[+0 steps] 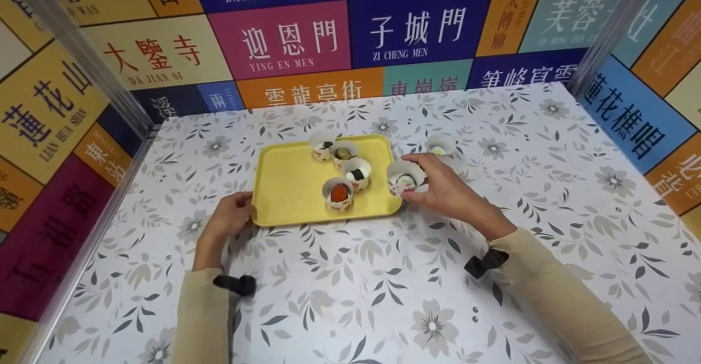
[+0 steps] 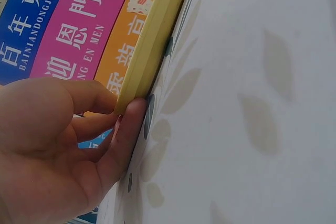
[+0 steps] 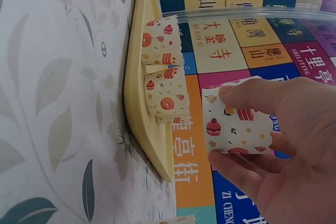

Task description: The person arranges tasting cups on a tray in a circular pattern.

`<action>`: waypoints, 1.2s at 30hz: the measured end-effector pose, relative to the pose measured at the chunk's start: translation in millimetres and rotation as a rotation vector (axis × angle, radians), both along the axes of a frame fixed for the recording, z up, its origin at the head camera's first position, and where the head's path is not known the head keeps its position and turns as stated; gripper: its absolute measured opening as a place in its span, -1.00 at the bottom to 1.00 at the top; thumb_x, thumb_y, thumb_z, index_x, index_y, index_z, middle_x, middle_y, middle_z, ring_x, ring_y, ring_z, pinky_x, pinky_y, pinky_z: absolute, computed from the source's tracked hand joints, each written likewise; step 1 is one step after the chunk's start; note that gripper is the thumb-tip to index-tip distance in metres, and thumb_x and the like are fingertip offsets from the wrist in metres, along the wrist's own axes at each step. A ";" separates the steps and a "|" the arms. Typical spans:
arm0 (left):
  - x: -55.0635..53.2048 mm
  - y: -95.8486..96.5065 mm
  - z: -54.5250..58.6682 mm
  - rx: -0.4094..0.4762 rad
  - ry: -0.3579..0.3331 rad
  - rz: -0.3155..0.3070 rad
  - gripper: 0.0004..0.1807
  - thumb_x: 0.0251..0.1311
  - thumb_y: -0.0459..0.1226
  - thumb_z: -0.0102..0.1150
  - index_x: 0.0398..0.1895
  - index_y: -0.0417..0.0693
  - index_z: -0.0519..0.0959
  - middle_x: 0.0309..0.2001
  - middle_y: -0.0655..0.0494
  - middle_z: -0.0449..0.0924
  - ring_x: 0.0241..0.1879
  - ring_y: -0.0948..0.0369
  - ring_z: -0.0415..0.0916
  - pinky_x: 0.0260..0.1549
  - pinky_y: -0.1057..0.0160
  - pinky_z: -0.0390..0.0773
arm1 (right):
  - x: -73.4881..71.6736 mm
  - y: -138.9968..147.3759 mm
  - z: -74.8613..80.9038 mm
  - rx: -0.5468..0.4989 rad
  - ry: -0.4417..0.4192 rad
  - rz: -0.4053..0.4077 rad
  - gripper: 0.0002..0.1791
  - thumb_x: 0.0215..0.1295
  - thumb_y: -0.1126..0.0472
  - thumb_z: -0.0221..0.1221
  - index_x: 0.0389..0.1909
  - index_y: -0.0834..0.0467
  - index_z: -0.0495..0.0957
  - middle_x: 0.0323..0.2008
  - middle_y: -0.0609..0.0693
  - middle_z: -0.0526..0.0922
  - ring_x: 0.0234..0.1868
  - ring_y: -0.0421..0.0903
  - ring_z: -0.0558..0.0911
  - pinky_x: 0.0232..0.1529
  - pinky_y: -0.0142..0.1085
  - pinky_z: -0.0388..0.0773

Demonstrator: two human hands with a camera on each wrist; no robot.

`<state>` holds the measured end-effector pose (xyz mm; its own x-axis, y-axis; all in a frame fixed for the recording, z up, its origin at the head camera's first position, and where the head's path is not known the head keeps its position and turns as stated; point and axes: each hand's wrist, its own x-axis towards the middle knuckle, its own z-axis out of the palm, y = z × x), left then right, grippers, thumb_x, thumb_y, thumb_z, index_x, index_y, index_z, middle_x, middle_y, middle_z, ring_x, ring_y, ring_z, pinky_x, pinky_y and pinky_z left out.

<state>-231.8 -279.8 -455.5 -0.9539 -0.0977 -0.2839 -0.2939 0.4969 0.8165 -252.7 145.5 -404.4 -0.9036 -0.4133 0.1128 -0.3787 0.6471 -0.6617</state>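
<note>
My left hand (image 1: 227,216) pinches the left edge of a yellow tray (image 1: 287,183), with thumb and fingers at its rim in the left wrist view. My right hand (image 1: 452,191) grips a patterned paper baking cup (image 1: 395,184) between thumb and fingers, over the tray's right edge. In the right wrist view this cup (image 3: 233,124) is raised above the tray. A pale piece of food sits inside it. On the tray stand several similar cups: one with a red-orange topping (image 1: 339,193), one holding white food with a black band (image 1: 357,174), and others behind.
Another paper cup (image 1: 441,145) with pale green-white food stands on the table to the right of the tray, behind my right hand. The flower-print tabletop (image 1: 350,298) meets panels with coloured Chinese lettering (image 1: 279,41) at the back and sides.
</note>
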 end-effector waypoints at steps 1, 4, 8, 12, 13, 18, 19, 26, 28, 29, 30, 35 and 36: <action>0.0 0.0 -0.1 -0.004 -0.001 0.001 -0.39 0.31 -0.44 -0.13 0.46 -0.34 0.27 0.13 -0.24 0.50 -0.31 0.28 0.52 -0.38 0.38 0.56 | -0.6 -2.1 -0.2 0.003 -0.002 0.000 -0.20 0.20 0.17 0.38 0.44 0.16 0.27 0.36 0.19 0.39 0.36 0.16 0.41 0.34 0.09 0.39; -0.6 -0.2 -1.2 -0.012 -0.002 0.005 -0.40 0.30 -0.44 -0.12 0.45 -0.33 0.28 0.10 -0.21 0.51 -0.33 0.28 0.51 -0.39 0.38 0.55 | -1.6 -9.2 -0.6 0.009 -0.005 0.003 -0.19 0.21 0.18 0.36 0.46 0.13 0.24 0.37 0.19 0.37 0.41 0.17 0.36 0.41 0.11 0.32; -0.4 -0.3 -1.4 -0.003 -0.002 0.004 -0.40 0.30 -0.44 -0.12 0.45 -0.33 0.27 0.10 -0.22 0.50 -0.32 0.28 0.52 -0.38 0.38 0.56 | -2.0 -20.6 -0.8 0.016 -0.010 0.026 -0.19 0.21 0.18 0.33 0.47 0.10 0.22 0.37 0.17 0.35 0.41 0.16 0.36 0.40 0.10 0.34; 0.8 -0.7 -1.2 -0.004 0.017 -0.006 -0.41 0.31 -0.44 -0.14 0.44 -0.35 0.28 0.10 -0.23 0.50 -0.30 0.27 0.53 -0.37 0.37 0.57 | -1.6 -35.3 1.6 0.034 -0.013 0.067 -0.17 0.23 0.18 0.32 0.49 0.12 0.17 0.38 0.17 0.33 0.42 0.16 0.35 0.43 0.08 0.31; 1.0 -0.7 -1.1 -0.007 0.022 -0.007 -0.41 0.31 -0.44 -0.14 0.44 -0.35 0.28 0.09 -0.22 0.50 -0.30 0.27 0.53 -0.37 0.37 0.57 | -1.6 -39.1 2.4 0.039 -0.014 0.077 -0.17 0.24 0.18 0.31 0.50 0.11 0.16 0.39 0.17 0.32 0.42 0.16 0.35 0.43 0.07 0.32; 0.1 -0.3 -1.6 -0.024 0.017 -0.006 -0.42 0.33 -0.43 -0.14 0.44 -0.34 0.29 0.05 -0.17 0.50 -0.33 0.27 0.50 -0.39 0.37 0.54 | -3.8 -55.5 6.2 0.025 -0.038 0.134 -0.17 0.27 0.20 0.27 0.51 0.12 0.13 0.39 0.16 0.29 0.40 0.15 0.36 0.39 0.06 0.36; -0.3 0.1 -1.6 -0.028 0.013 -0.006 -0.42 0.33 -0.43 -0.14 0.44 -0.33 0.29 0.04 -0.17 0.50 -0.34 0.27 0.49 -0.39 0.36 0.53 | -4.8 -57.8 6.4 0.019 -0.044 0.146 -0.18 0.28 0.21 0.27 0.52 0.11 0.12 0.40 0.15 0.28 0.41 0.14 0.35 0.39 0.06 0.37; -1.3 3.0 -1.4 -0.041 -0.005 0.007 -0.41 0.31 -0.42 -0.11 0.44 -0.30 0.31 0.05 -0.15 0.50 -0.29 0.24 0.50 -0.37 0.37 0.53 | -13.7 -73.1 6.4 0.003 -0.031 0.176 -0.17 0.25 0.23 0.28 0.51 0.10 0.14 0.43 0.14 0.27 0.45 0.13 0.32 0.44 0.04 0.30; -1.0 2.7 -1.8 -0.039 -0.011 0.005 -0.41 0.32 -0.41 -0.11 0.45 -0.30 0.30 0.08 -0.17 0.50 -0.27 0.23 0.50 -0.36 0.37 0.54 | -16.8 -77.3 6.5 -0.003 -0.028 0.172 -0.18 0.25 0.22 0.29 0.51 0.10 0.16 0.43 0.13 0.27 0.45 0.13 0.32 0.45 0.03 0.30; -0.9 2.5 -2.1 -0.040 -0.012 0.004 -0.41 0.32 -0.41 -0.11 0.45 -0.30 0.30 0.09 -0.18 0.50 -0.26 0.23 0.50 -0.36 0.37 0.54 | -18.2 -79.3 6.8 -0.007 -0.029 0.167 -0.18 0.25 0.22 0.28 0.50 0.09 0.17 0.43 0.13 0.27 0.45 0.12 0.31 0.45 0.04 0.29; -0.8 2.2 -2.3 -0.043 -0.012 0.004 -0.41 0.32 -0.41 -0.11 0.45 -0.30 0.30 0.10 -0.18 0.50 -0.26 0.23 0.50 -0.36 0.37 0.53 | -19.9 -81.5 7.1 -0.013 -0.030 0.162 -0.19 0.25 0.22 0.28 0.50 0.07 0.17 0.43 0.12 0.27 0.45 0.11 0.31 0.45 0.03 0.29; -1.0 1.0 -1.5 -0.044 0.004 0.005 -0.41 0.29 -0.43 -0.09 0.43 -0.31 0.32 0.07 -0.18 0.51 -0.31 0.24 0.49 -0.38 0.37 0.52 | -27.9 -93.1 8.6 -0.036 -0.024 0.152 -0.23 0.25 0.22 0.27 0.47 0.06 0.20 0.42 0.07 0.30 0.43 0.06 0.33 0.43 0.00 0.32; -0.8 1.0 -1.0 -0.044 0.005 0.003 -0.41 0.29 -0.43 -0.09 0.43 -0.31 0.32 0.07 -0.18 0.51 -0.31 0.25 0.49 -0.38 0.37 0.52 | -29.0 -95.2 8.8 -0.039 -0.026 0.156 -0.23 0.26 0.21 0.27 0.47 0.06 0.21 0.41 0.07 0.31 0.41 0.05 0.35 0.40 -0.01 0.35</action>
<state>-232.6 -278.8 -456.5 -0.9550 -0.1126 -0.2743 -0.2911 0.5316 0.7954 -281.6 50.3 -395.6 -0.8316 -0.5446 0.1087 -0.4548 0.5556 -0.6960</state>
